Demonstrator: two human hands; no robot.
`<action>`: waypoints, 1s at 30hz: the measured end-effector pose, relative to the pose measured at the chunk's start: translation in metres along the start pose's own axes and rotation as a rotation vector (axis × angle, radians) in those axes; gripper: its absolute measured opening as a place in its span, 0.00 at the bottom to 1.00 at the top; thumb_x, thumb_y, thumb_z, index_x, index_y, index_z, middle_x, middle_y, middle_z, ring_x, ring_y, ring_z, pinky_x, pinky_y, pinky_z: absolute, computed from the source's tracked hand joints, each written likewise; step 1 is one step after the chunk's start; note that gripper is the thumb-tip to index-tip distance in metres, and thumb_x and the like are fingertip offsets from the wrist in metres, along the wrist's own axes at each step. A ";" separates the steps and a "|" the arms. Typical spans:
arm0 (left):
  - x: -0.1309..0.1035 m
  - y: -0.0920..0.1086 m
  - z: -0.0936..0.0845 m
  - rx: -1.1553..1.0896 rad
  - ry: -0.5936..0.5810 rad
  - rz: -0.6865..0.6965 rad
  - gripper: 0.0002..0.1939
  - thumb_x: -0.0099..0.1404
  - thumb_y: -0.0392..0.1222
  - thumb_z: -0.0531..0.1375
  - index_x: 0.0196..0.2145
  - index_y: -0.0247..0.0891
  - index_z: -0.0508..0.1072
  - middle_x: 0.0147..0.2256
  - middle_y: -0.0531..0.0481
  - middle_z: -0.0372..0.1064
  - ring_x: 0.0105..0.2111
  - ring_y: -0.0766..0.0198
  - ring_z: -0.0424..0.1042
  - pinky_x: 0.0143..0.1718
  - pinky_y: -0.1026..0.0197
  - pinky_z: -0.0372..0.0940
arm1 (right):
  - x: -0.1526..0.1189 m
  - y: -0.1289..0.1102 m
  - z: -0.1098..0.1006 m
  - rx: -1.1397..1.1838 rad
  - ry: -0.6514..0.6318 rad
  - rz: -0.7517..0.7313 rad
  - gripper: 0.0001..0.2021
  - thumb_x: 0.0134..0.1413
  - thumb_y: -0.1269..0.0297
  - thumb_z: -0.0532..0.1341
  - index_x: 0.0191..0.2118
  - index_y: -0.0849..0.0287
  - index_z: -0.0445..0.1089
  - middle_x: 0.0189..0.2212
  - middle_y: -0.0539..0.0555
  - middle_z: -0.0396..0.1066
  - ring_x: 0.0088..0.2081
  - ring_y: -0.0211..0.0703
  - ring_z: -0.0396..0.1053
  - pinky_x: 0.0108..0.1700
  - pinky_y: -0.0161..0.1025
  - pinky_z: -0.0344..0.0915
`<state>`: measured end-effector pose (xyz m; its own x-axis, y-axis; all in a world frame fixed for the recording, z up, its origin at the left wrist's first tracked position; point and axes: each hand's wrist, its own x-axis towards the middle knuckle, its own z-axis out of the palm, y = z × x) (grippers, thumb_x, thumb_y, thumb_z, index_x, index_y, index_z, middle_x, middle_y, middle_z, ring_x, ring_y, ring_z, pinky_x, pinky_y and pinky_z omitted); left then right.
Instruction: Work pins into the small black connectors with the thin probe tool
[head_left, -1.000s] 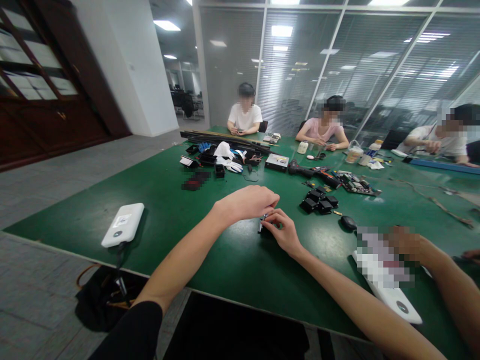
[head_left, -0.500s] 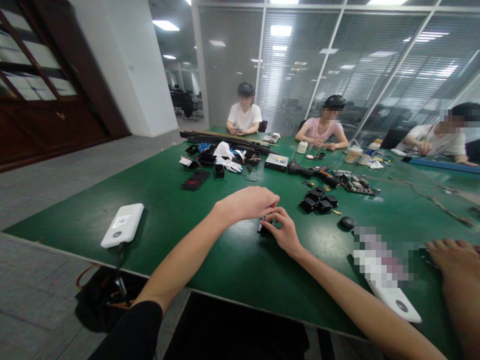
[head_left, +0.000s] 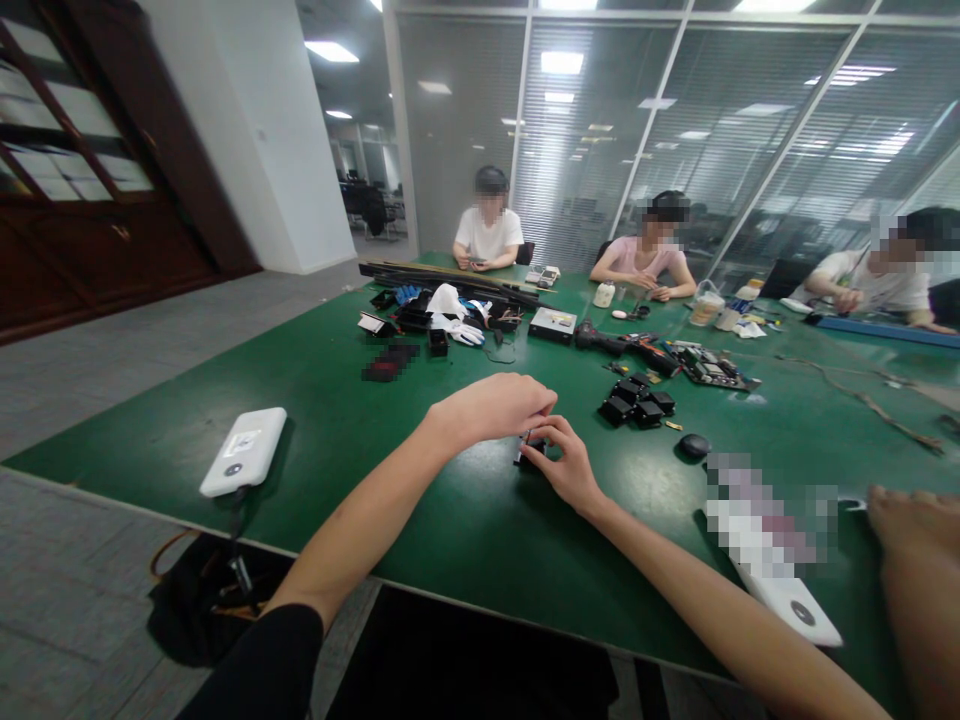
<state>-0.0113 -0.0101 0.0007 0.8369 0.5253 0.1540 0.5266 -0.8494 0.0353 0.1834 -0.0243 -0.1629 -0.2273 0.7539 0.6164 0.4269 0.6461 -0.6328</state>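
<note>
Just over the green table (head_left: 420, 540), a small black box-like part (head_left: 531, 457) with a pale edge shows beneath my fingers. My right hand (head_left: 571, 462) is closed on it from the right, thumb and fingertips against its side. From above, my left hand (head_left: 510, 405) bends over the part with its fingers pinched together. Whatever those fingers hold is hidden behind the knuckles. A thin reddish bit is just visible between the two hands. Several similar black boxes (head_left: 637, 402) lie in a cluster to the right, beyond my right hand.
A white power bank (head_left: 246, 450) with a cable lies left; another white device (head_left: 802, 608) lies right, near a co-worker's hand (head_left: 904, 525). A black mouse (head_left: 694, 446), circuit board (head_left: 709, 365), power tool (head_left: 600, 340) and white gloves (head_left: 454, 320) lie farther off. Three people sit opposite.
Both my hands stay almost in place around the black part, with only slight finger movement. The co-worker's hand at the right edge has shifted a little to the right.
</note>
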 end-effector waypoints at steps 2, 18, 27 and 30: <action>0.001 -0.001 0.001 -0.004 -0.003 0.002 0.12 0.74 0.46 0.54 0.40 0.37 0.75 0.38 0.45 0.77 0.39 0.58 0.76 0.37 0.61 0.62 | 0.000 0.001 0.000 0.004 0.007 0.009 0.02 0.61 0.62 0.67 0.38 0.51 0.77 0.48 0.55 0.72 0.51 0.51 0.70 0.54 0.50 0.69; 0.002 -0.003 0.005 0.014 0.009 0.001 0.12 0.73 0.45 0.54 0.39 0.36 0.75 0.37 0.44 0.77 0.37 0.58 0.76 0.34 0.61 0.62 | 0.000 -0.003 0.002 -0.008 -0.022 -0.002 0.06 0.62 0.62 0.66 0.44 0.51 0.78 0.48 0.57 0.72 0.50 0.52 0.70 0.52 0.50 0.70; 0.000 -0.002 0.003 0.019 0.019 0.007 0.12 0.73 0.45 0.55 0.39 0.36 0.75 0.38 0.44 0.77 0.38 0.57 0.77 0.36 0.61 0.63 | -0.001 -0.001 0.001 0.025 -0.016 0.000 0.03 0.63 0.63 0.65 0.38 0.52 0.77 0.48 0.56 0.72 0.51 0.51 0.71 0.52 0.48 0.70; 0.000 -0.002 0.004 0.026 0.023 0.014 0.11 0.73 0.44 0.56 0.39 0.36 0.75 0.38 0.44 0.77 0.38 0.56 0.77 0.35 0.60 0.62 | -0.002 -0.002 0.002 0.017 -0.032 -0.013 0.04 0.64 0.64 0.64 0.40 0.51 0.78 0.48 0.57 0.72 0.52 0.51 0.70 0.54 0.50 0.69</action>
<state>-0.0121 -0.0079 -0.0031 0.8409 0.5113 0.1775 0.5185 -0.8551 0.0072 0.1809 -0.0269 -0.1635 -0.2606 0.7484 0.6099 0.4087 0.6578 -0.6326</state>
